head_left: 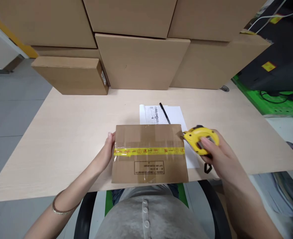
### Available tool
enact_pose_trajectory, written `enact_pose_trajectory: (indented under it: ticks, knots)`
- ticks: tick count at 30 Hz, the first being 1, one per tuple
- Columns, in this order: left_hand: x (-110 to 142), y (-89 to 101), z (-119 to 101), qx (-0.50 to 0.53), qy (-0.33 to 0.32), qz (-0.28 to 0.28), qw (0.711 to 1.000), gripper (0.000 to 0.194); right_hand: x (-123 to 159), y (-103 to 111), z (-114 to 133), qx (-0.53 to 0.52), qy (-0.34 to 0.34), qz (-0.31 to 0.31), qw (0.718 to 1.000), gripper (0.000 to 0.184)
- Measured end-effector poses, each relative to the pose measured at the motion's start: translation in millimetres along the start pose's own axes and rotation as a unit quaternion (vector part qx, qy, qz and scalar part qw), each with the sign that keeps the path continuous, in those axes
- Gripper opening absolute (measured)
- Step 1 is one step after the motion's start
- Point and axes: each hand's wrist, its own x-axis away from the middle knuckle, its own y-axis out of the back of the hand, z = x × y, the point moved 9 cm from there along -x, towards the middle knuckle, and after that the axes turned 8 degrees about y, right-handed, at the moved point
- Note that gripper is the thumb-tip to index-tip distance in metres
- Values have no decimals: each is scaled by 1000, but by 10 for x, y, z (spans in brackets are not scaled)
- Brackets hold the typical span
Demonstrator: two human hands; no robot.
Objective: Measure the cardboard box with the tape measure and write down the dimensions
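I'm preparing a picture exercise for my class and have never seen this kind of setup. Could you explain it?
There is no robot: a head-worn camera looks forward and down at someone's bare hands. The left hand touches the left side of a taped cardboard box. The right hand grips a yellow handheld tool, its tip at the box's far right corner. Beyond the box, papers and a black pen lie on the pale table.
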Motion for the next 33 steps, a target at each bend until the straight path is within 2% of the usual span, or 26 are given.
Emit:
enact_pose_trajectory:
  ticks: [1,3,6,8,11,13,16,18,19,21,22,23,24,26,28,30,33]
  knots:
    - [30,-17,-45,31,25,-20,999,68,129,15,44,-14,20,-2,1000,34]
    - [91,3,-198,80,18,-86,993,73,381,69,106,-40,44,-12,998,32]
    - [177,76,-413,94,-72,-184,976,70,626,162,86,-92,42,-36,994,29]
    - [205,91,-426,88,-117,-209,967,62,654,168,46,-126,42,-26,991,28]
    - [180,49,-290,56,-124,-177,975,44,592,122,23,-137,53,19,989,28]
    - [161,25,-227,20,-124,-148,981,49,555,140,39,-122,62,23,990,25]
    - [109,3,-259,-32,-141,-108,984,52,523,316,191,-93,113,-38,989,25]
    - [29,-27,-295,-33,-138,-69,987,45,475,401,411,-46,180,-73,980,37]
    - [-15,-43,-311,-22,-134,-50,989,41,430,372,565,-22,225,-68,972,43]
    - [-93,-68,-340,11,-126,-26,992,35,294,110,909,11,316,4,949,51]
    - [-120,-81,-357,27,-126,-21,991,33,232,-119,1094,9,363,73,929,49]
    - [-141,-94,-371,44,-126,-21,991,31,164,-385,1240,12,386,150,910,48]
    - [-154,-106,-380,63,-125,-25,990,31,86,-607,1378,18,403,190,895,45]
    - [-166,-122,-382,106,-119,-43,986,43,-21,-1045,1629,45,441,255,860,40]
    - [-169,-128,-353,141,-101,-66,983,59,-45,-1470,1765,78,452,335,823,39]
    - [-174,-118,-310,158,-78,-84,981,62,-6,-1780,1795,123,450,396,791,35]
    - [-190,-65,-256,139,-56,-97,984,55,72,-1970,1717,189,444,434,761,33]
